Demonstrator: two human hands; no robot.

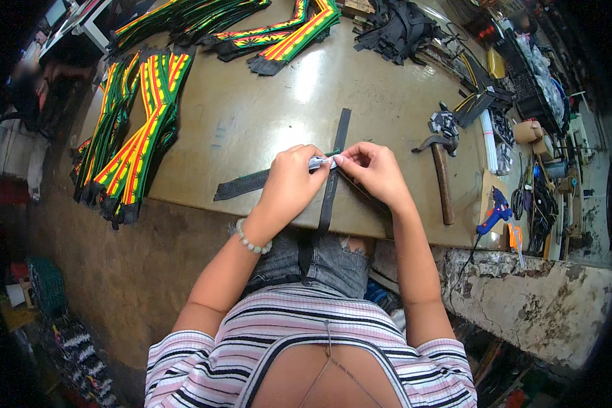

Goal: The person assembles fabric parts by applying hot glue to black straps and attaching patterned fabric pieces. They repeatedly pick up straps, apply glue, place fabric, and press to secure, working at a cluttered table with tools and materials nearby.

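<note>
Over the near part of the table, my left hand (294, 178) is closed around a small silvery-white piece (317, 162), mostly hidden by the fingers. From the other side, my right hand (372, 171) pinches the whitish end of it between thumb and forefinger. Its exact kind cannot be made out. Just under both hands, a black webbing strap (343, 129) runs toward me and over the table's edge. A second black strap (242, 185) sticks out to the left from beneath my left hand. A bit of green shows where the straps meet.
Bundles of green, yellow and red patterned straps (149, 122) hang over the left edge of the table (251, 122). Black strap pieces (398, 30) are heaped at the back. To the right lie a hammer (442, 180) and a blue glue gun (498, 209) with its cord.
</note>
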